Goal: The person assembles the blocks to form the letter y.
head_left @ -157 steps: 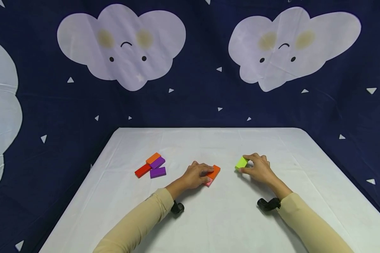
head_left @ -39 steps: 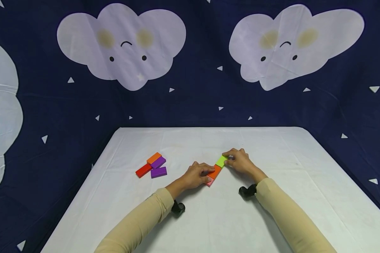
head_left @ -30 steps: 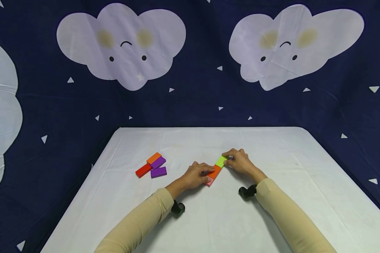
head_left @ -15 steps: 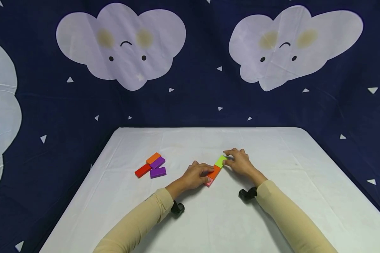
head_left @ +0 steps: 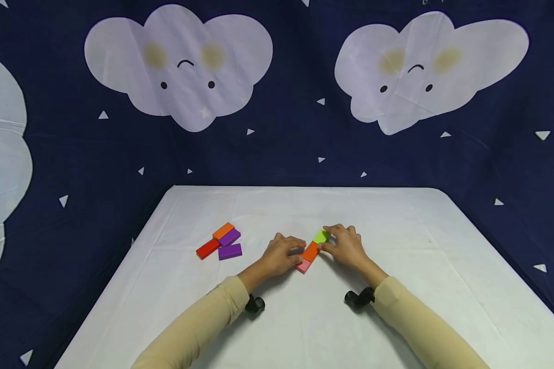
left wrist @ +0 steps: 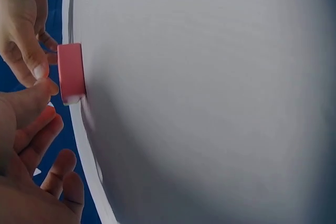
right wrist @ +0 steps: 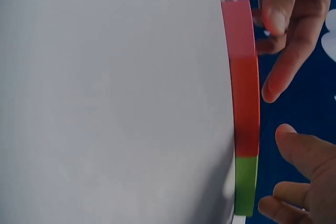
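Note:
A pink block (head_left: 302, 266), an orange block (head_left: 310, 251) and a lime green block (head_left: 320, 236) lie end to end in a slanting row on the white table. My left hand (head_left: 278, 254) is at the row's left side, its thumb by the pink block and its index finger lifted off the orange one. From the other side my right hand (head_left: 348, 247) reaches over, index fingertip at the green block's far end, thumb near the orange block's edge. In the right wrist view, a gap separates the right thumb (right wrist: 294, 142) from the blocks. Neither hand grips anything.
Left of the row lies a loose group: a red block (head_left: 208, 248), another orange block (head_left: 223, 230) and two purple blocks, one purple block (head_left: 230, 251) nearer me. A dark blue cloth with clouds hangs behind the white table (head_left: 304, 328).
The right hand brought the green block leftward to the orange block's far end, then loosened from it; its thumb slid toward the orange block. The left hand has drawn slightly back left.

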Tool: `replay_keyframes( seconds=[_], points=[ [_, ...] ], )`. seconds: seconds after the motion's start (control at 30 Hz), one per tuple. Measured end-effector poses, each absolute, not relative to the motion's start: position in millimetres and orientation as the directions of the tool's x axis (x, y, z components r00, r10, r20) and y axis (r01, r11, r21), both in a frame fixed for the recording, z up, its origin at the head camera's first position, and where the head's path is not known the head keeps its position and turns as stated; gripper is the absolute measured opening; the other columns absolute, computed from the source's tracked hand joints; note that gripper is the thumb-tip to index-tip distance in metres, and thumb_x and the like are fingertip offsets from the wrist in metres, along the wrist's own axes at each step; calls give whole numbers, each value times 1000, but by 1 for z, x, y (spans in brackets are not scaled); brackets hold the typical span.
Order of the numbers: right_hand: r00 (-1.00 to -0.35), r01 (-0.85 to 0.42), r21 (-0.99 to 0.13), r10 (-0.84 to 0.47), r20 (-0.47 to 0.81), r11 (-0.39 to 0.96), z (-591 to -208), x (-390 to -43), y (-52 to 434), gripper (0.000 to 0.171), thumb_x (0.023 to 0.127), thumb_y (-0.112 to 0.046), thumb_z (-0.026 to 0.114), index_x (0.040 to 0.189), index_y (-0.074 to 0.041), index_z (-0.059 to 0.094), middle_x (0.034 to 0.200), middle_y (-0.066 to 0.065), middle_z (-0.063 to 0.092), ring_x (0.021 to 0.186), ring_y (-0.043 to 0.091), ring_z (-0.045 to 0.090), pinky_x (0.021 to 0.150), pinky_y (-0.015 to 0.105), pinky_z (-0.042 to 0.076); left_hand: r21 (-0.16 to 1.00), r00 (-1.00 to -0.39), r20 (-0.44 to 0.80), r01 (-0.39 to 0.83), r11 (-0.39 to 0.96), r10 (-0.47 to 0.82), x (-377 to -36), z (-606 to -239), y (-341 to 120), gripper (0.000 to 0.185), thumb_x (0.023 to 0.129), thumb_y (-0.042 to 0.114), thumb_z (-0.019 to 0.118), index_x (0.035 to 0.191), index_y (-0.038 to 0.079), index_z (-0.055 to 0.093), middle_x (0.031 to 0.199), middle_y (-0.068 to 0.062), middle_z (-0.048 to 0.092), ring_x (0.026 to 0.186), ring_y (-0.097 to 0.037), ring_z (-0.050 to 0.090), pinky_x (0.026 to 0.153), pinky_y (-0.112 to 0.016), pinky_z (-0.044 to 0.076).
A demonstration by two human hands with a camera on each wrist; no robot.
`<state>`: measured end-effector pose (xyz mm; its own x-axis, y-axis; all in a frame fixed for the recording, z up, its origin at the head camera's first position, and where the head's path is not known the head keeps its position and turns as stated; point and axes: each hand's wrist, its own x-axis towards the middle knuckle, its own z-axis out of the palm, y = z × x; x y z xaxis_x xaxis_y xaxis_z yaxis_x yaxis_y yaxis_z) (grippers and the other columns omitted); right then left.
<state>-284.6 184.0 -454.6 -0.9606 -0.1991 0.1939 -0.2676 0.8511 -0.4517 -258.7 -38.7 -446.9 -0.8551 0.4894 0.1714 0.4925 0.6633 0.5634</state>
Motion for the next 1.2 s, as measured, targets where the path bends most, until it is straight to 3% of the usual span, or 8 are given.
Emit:
replay_keyframes(
  seconds=[0.33, 1.2],
  points=[
    [-964, -257, -429, -200, 173, 866, -456, -270, 174, 65, 77, -47, 71, 129, -10, 58, 130, 12, 57, 103, 32, 46, 78, 40, 32, 683, -926, 156, 353, 639, 344, -256, -445, -56, 34, 88, 19, 65, 122, 12, 64, 126, -2, 63, 97, -20, 46, 84, -35, 36],
    [-947, -308, -390, -238, 218, 868, -465, -259, 159, 63, 75, -44, 74, 127, -12, 60, 131, 5, 54, 102, 32, 45, 75, 38, 31, 791, -973, 147, 225, 569, 180, -240, -441, -104, 32, 88, 15, 65, 119, 11, 65, 116, -10, 62, 99, -26, 45, 77, -31, 38]
  ],
)
